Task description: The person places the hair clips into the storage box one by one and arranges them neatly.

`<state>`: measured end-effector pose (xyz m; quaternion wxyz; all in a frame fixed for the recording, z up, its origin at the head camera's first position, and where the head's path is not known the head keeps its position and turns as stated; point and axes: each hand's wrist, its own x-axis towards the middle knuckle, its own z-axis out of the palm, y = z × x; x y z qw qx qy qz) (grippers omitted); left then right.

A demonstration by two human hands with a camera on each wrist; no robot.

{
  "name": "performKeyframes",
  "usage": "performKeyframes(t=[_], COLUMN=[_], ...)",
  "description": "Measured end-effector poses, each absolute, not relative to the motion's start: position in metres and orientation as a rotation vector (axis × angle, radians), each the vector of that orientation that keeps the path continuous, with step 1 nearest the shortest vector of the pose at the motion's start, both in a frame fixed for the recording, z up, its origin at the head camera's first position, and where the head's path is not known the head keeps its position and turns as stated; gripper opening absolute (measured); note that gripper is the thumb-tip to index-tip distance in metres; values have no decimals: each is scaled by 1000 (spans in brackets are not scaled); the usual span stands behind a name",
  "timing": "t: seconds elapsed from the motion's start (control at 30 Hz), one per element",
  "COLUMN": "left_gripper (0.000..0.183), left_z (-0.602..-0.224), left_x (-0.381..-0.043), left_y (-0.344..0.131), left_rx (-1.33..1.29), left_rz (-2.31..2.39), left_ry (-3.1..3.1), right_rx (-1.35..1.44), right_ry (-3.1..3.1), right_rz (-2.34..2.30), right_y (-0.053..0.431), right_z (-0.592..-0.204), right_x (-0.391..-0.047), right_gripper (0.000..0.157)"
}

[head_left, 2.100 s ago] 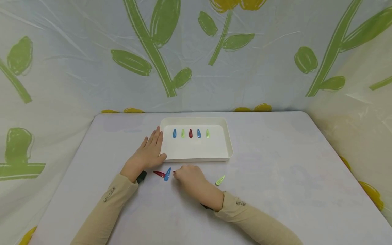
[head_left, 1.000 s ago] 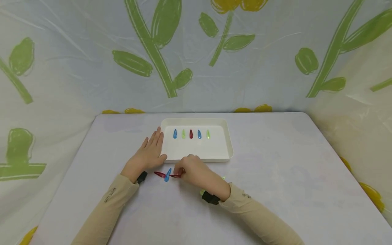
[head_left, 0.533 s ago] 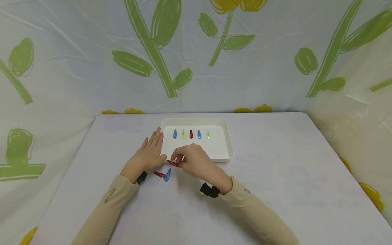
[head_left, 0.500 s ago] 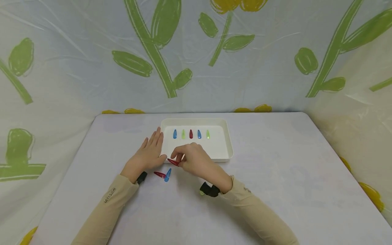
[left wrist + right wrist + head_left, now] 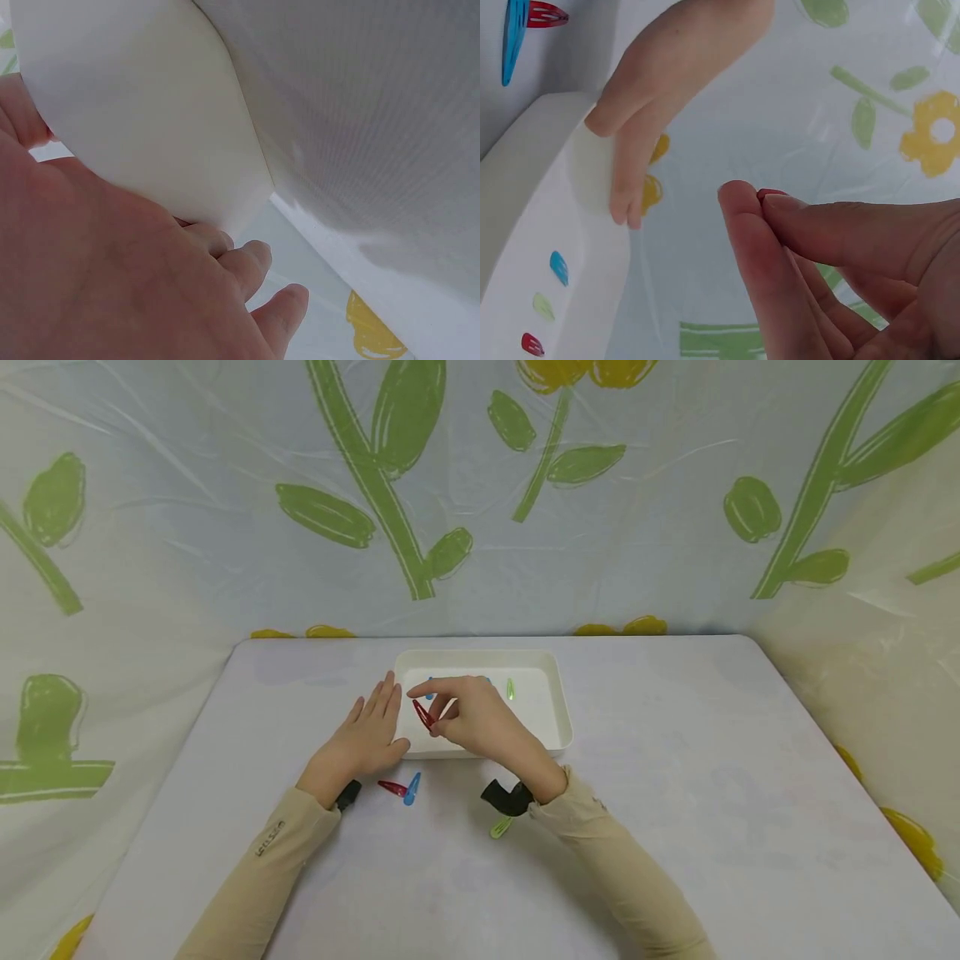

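Note:
My right hand (image 5: 480, 718) pinches a red hair clip (image 5: 423, 714) between thumb and fingers, over the left part of a white tray (image 5: 543, 722). From the right wrist view only a bit of that red clip (image 5: 763, 194) shows at the fingertips. My left hand (image 5: 366, 731) rests with straight fingers along the tray's left side; the left wrist view has it against the tray wall (image 5: 157, 112). Inside the tray a row of clips is partly covered by my right hand: a blue clip (image 5: 559, 268), a green clip (image 5: 543, 306) and a red clip (image 5: 532, 344) show.
On the table (image 5: 675, 735), in front of the tray, a red clip (image 5: 391, 788) and a blue clip (image 5: 412, 789) lie touching. A green clip (image 5: 500, 827) lies beneath my right wrist's black band (image 5: 506, 797). Flowered sheeting (image 5: 637, 543) surrounds the table.
My right hand has picked up a red clip from the table beside the blue one and carried it up and forward over the tray. The left hand stays put.

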<state>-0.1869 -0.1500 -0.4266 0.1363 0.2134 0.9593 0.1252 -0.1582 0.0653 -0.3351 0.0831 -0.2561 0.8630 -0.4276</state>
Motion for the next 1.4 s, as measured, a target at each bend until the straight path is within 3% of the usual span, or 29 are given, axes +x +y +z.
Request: performKeyframes(t=[0.77, 1.1, 1.4], left_gripper=[86, 84, 84], left_z=[-427, -426, -422], left_x=[-187, -186, -183], left_y=[-149, -148, -148], left_rx=[615, 628, 654], left_rz=[388, 400, 434], left_ry=[2781, 2786, 2786], right_rx=[-319, -79, -5], right_ry=[2189, 2063, 2023], right_rz=[-1822, -1714, -1596], right_y=[54, 43, 39], right_z=[-359, -373, -387], right_x=[-219, -234, -243], right_gripper=[39, 30, 11])
